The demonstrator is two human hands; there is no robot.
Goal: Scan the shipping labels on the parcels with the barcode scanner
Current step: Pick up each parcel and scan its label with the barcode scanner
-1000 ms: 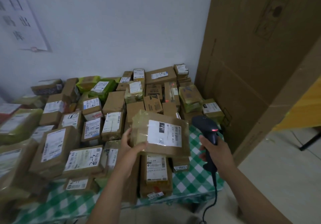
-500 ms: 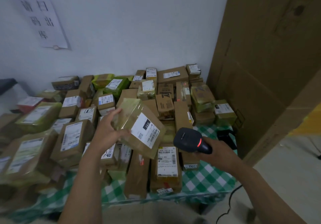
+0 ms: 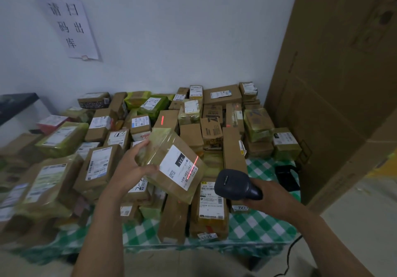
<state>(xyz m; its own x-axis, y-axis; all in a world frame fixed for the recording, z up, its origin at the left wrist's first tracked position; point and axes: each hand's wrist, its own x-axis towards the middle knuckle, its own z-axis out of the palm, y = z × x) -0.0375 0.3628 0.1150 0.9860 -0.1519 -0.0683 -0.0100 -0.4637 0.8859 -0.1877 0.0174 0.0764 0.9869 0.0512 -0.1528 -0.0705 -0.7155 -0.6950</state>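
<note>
1. Head view: your left hand (image 3: 129,169) curls its fingers round the near end of a taped parcel (image 3: 163,147) and holds it tilted above the pile (image 3: 96,165).
2. Your right hand (image 3: 266,192) wraps the scanner (image 3: 234,187) just right of the parcel. A red line (image 3: 191,167) crosses the label (image 3: 176,169).
3. Boxes crowd the checked tablecloth (image 3: 257,223). A tall cardboard sheet (image 3: 333,83) stands at the right, with a black stand (image 3: 286,177) at its foot.

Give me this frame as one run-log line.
left hand holds parcel | right hand grips scanner | red line on label | scan underway
</note>
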